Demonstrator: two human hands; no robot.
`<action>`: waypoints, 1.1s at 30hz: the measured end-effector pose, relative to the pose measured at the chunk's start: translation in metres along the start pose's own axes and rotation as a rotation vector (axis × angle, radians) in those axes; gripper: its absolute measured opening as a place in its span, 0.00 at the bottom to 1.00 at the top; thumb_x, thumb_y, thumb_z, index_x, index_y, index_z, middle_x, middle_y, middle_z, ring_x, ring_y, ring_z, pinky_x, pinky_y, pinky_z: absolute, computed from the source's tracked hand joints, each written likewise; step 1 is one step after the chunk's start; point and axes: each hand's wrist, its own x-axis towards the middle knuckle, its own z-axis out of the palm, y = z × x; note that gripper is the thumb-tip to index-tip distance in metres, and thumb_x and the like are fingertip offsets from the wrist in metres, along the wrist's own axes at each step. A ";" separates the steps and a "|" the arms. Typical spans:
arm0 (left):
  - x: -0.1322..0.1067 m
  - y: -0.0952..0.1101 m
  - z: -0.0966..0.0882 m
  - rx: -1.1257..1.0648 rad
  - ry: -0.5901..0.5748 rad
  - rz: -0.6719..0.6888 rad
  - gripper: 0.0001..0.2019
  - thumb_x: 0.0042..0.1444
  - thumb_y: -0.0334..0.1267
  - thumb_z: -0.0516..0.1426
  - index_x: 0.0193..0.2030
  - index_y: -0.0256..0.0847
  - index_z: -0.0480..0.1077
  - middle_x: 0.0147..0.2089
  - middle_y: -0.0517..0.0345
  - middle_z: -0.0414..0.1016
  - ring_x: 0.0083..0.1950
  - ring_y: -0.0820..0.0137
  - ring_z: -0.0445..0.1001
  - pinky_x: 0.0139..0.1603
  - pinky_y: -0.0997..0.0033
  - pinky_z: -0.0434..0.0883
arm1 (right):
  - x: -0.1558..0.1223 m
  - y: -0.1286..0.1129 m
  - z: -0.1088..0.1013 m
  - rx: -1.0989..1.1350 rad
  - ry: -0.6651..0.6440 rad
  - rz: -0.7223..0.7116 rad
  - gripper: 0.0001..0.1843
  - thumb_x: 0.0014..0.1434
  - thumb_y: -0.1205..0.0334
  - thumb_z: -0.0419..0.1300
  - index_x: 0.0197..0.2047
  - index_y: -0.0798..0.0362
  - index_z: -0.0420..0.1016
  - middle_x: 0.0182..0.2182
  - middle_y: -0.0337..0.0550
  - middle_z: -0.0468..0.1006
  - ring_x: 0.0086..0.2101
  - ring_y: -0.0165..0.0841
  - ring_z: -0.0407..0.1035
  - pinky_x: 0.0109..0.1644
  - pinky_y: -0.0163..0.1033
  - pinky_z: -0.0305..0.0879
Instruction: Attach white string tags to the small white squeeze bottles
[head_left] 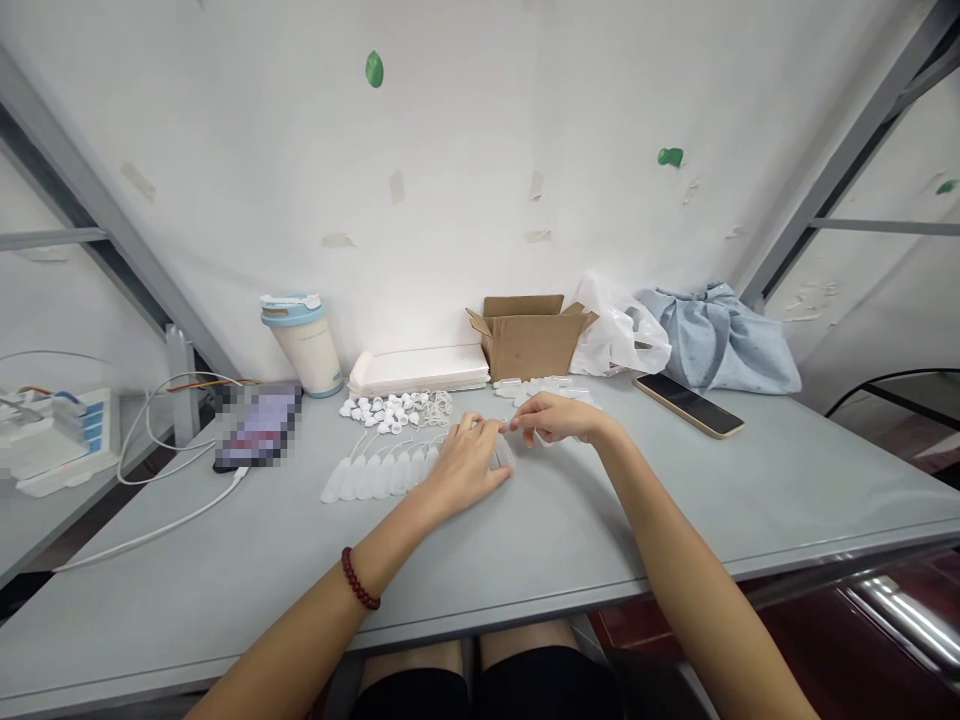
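On the grey table a row of frosted, translucent, elongated flat pieces with thin cords at their upper ends lies side by side. My left hand rests over the right part of this row, fingers stretched out and thumb apart. Under its palm edge a clear piece shows in part. Just to the right, my right hand hovers close to the left fingertips, its fingers bent and slightly apart, nothing visible in them. Small white plastic parts and a heap of white cords lie behind the row.
Behind the hands are more clear pieces, a white stack, an open cardboard box and a white plastic bag. A tumbler and cabled phone stand left; another phone and blue cloth bundle lie right.
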 end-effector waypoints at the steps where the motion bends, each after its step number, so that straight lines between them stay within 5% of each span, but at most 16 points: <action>1: 0.000 0.000 0.000 0.005 -0.001 -0.001 0.19 0.50 0.37 0.57 0.50 0.37 0.63 0.50 0.45 0.69 0.57 0.54 0.58 0.53 0.55 0.62 | 0.001 0.001 0.000 -0.027 0.055 0.000 0.11 0.52 0.58 0.55 0.30 0.57 0.74 0.22 0.39 0.73 0.16 0.21 0.50 0.19 0.31 0.45; 7: -0.001 0.000 0.001 0.022 -0.018 0.007 0.19 0.50 0.37 0.55 0.50 0.38 0.64 0.49 0.45 0.69 0.58 0.54 0.58 0.52 0.55 0.62 | 0.008 0.005 -0.005 -0.334 0.340 0.022 0.10 0.53 0.62 0.55 0.29 0.57 0.74 0.20 0.41 0.73 0.22 0.27 0.61 0.25 0.32 0.54; 21: -0.002 -0.001 -0.008 -0.009 -0.080 0.023 0.24 0.50 0.40 0.57 0.54 0.37 0.62 0.53 0.44 0.68 0.60 0.53 0.56 0.56 0.54 0.60 | 0.004 0.010 -0.010 -0.483 0.307 0.169 0.10 0.49 0.56 0.60 0.26 0.55 0.73 0.22 0.43 0.75 0.27 0.32 0.67 0.26 0.33 0.56; 25: -0.003 -0.015 -0.032 -0.165 -0.109 -0.086 0.33 0.44 0.47 0.61 0.57 0.37 0.60 0.57 0.42 0.63 0.60 0.53 0.59 0.54 0.57 0.63 | 0.003 0.010 -0.011 -0.492 0.259 0.219 0.12 0.47 0.55 0.62 0.21 0.55 0.71 0.22 0.44 0.75 0.27 0.33 0.67 0.26 0.34 0.56; 29: -0.002 -0.044 -0.053 -0.139 0.052 -0.255 0.24 0.52 0.46 0.54 0.54 0.38 0.63 0.55 0.46 0.67 0.58 0.56 0.61 0.51 0.59 0.65 | 0.001 0.006 -0.009 -0.511 0.228 0.258 0.14 0.45 0.56 0.62 0.17 0.54 0.66 0.21 0.43 0.73 0.26 0.32 0.66 0.25 0.35 0.55; 33: -0.001 -0.068 -0.054 0.058 0.144 -0.290 0.16 0.54 0.36 0.49 0.47 0.36 0.69 0.50 0.49 0.72 0.55 0.56 0.63 0.51 0.59 0.64 | 0.000 0.001 -0.006 -0.520 0.219 0.254 0.12 0.44 0.60 0.61 0.17 0.54 0.64 0.20 0.41 0.71 0.23 0.30 0.63 0.23 0.34 0.52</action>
